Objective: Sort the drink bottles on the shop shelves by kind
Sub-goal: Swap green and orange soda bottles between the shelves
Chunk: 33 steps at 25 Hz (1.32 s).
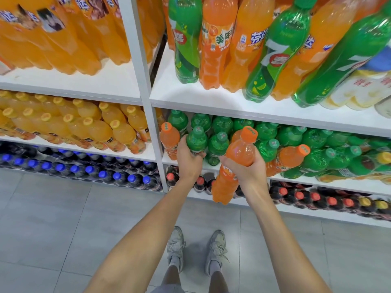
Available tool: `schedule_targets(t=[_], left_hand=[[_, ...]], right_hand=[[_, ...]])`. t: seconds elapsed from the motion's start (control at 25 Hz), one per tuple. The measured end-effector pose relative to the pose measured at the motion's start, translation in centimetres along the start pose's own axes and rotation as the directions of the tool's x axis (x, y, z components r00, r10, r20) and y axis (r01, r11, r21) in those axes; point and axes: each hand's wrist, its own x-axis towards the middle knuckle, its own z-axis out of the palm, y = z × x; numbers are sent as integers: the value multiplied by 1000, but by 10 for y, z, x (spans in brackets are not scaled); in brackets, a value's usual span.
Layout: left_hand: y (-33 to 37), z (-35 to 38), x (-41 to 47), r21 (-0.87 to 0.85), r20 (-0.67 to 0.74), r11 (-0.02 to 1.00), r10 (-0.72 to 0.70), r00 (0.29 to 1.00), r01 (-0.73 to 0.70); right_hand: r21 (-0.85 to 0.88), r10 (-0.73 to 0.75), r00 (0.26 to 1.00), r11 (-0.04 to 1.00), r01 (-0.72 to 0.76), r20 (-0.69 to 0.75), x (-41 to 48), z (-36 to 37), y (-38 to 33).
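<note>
My right hand (pixel 245 168) grips an orange soda bottle (pixel 239 153) with an orange cap, tilted and held in front of the middle shelf (pixel 317 182). My left hand (pixel 189 159) grips a small green bottle (pixel 196 140) standing at the front of that shelf. To its left stands another orange bottle (pixel 169 140). A third orange bottle (pixel 287 157) lies among the green ones at the right. Rows of green bottles (pixel 296 138) fill the shelf behind.
The upper shelf (pixel 211 98) holds large green and orange bottles mixed. Orange juice bottles (pixel 84 127) fill the left bay. Dark cola bottles with blue caps (pixel 84 172) and red caps (pixel 306 197) line the bottom. Grey tiled floor (pixel 63 229) lies below.
</note>
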Motion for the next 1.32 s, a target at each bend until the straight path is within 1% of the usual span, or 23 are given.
schedule_targets(t=[0.36, 0.56, 0.72, 0.8, 0.88, 0.96, 1.12, 1.32], left_hand=[[-9, 6, 4, -7, 11, 1000, 2, 1000, -1], [-4, -5, -2, 10, 65, 997, -81, 995, 81], [3, -21, -21, 68, 102, 994, -96, 990, 89], [13, -34, -33, 114, 95, 992, -72, 993, 62], [27, -50, -46, 145, 75, 989, -16, 997, 5], [45, -67, -60, 147, 71, 988, 41, 997, -51], [70, -101, -96, 123, 83, 986, 102, 991, -112], [68, -132, -137, 99, 36, 995, 14, 999, -18]], right_hand=[[7, -12, 1000, 1000, 12, 12, -3, 2, 8], [-1, -24, 999, 1000, 24, 30, -17, 6, 3], [-4, -40, 999, 999, 41, 32, -30, 8, -7], [-6, -49, 998, 999, 50, 38, -37, 9, -12], [-6, -58, 998, 998, 58, 34, -45, 10, -19], [4, -64, 997, 998, 64, 33, -53, 10, -25], [22, -85, 995, 996, 84, 50, -73, 10, -33], [9, -46, 993, 999, 45, 110, -95, 15, -33]])
